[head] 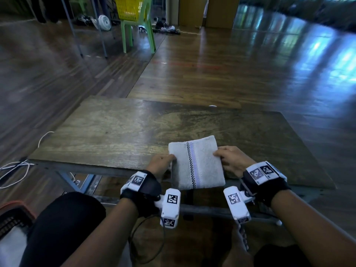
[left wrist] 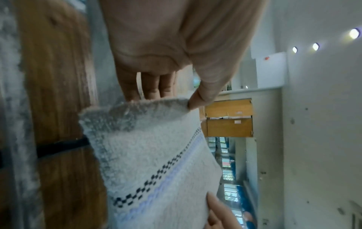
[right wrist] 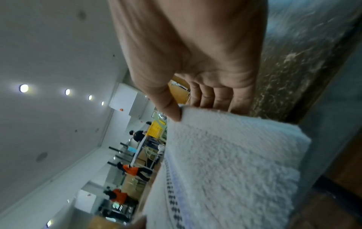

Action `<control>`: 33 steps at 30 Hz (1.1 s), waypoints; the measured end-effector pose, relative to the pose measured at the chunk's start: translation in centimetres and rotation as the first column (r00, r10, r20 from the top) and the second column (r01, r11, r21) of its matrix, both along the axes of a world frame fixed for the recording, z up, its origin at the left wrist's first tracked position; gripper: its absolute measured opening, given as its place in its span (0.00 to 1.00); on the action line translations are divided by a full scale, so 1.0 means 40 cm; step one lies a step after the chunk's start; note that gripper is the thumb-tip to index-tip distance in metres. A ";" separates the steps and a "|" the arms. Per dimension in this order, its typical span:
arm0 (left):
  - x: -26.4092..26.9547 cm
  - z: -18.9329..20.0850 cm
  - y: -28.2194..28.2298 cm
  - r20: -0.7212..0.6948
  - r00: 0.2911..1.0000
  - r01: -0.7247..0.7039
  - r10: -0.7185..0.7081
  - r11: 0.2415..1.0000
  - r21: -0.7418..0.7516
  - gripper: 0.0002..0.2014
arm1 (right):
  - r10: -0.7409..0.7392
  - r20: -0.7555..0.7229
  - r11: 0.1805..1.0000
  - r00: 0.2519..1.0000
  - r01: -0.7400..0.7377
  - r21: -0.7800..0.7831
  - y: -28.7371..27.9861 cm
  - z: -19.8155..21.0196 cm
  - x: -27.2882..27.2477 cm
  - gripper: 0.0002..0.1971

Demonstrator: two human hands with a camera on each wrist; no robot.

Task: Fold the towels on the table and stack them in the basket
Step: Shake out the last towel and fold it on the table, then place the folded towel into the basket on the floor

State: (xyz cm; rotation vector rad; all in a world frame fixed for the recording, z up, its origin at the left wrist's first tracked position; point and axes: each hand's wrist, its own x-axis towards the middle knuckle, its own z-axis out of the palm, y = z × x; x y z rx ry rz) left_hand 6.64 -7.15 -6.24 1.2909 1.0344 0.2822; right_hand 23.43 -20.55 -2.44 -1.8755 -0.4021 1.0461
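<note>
A folded white towel (head: 196, 162) with a dark checked stripe and a pale purple band is held just above the near edge of the wooden table (head: 119, 130). My left hand (head: 161, 164) pinches its left edge, thumb on top and fingers underneath, as the left wrist view shows on the towel (left wrist: 152, 155). My right hand (head: 229, 160) pinches the right edge the same way; the right wrist view shows the thumb on top of the towel (right wrist: 231, 162). The towel's near end overhangs the table edge. A basket (head: 13, 214) sits at the lower left, beside my knee.
White cables (head: 17, 170) trail on the wooden floor left of the table. Farther back a green plastic chair (head: 138, 31) carries a yellow basket (head: 129, 6), with a small fan (head: 105, 22) near it. The table's metal frame (head: 81, 182) runs under the near edge.
</note>
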 end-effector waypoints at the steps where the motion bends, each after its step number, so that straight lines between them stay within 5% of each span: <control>1: -0.016 0.007 -0.010 0.044 0.999 -0.008 0.011 0.998 -0.057 0.12 | -0.020 -0.046 0.999 0.999 0.021 0.028 -0.012 0.011 -0.009 0.09; 3: -0.045 0.027 -0.027 0.086 0.995 0.049 -0.042 0.995 -0.083 0.05 | -0.024 -0.110 0.998 0.994 0.030 0.047 -0.039 0.031 -0.029 0.12; 8: -0.126 0.103 -0.044 0.135 0.984 0.119 -0.118 0.993 -0.004 0.10 | -0.001 -0.169 0.994 0.986 0.019 0.109 -0.095 0.100 -0.109 0.08; 15: -0.272 0.309 -0.085 0.284 0.957 0.025 -0.061 0.991 0.131 0.09 | 0.089 0.078 0.970 0.993 -0.104 0.219 -0.103 0.284 -0.236 0.07; 22: -0.422 0.465 -0.076 0.387 0.922 -0.107 0.001 0.962 0.251 0.06 | 0.182 0.159 0.913 0.970 -0.227 0.338 -0.041 0.426 -0.329 0.13; 33: -0.764 0.518 -0.063 0.389 0.843 -0.496 0.372 0.819 0.290 0.12 | 0.577 0.224 0.702 0.785 -0.617 0.355 0.195 0.484 -0.599 0.10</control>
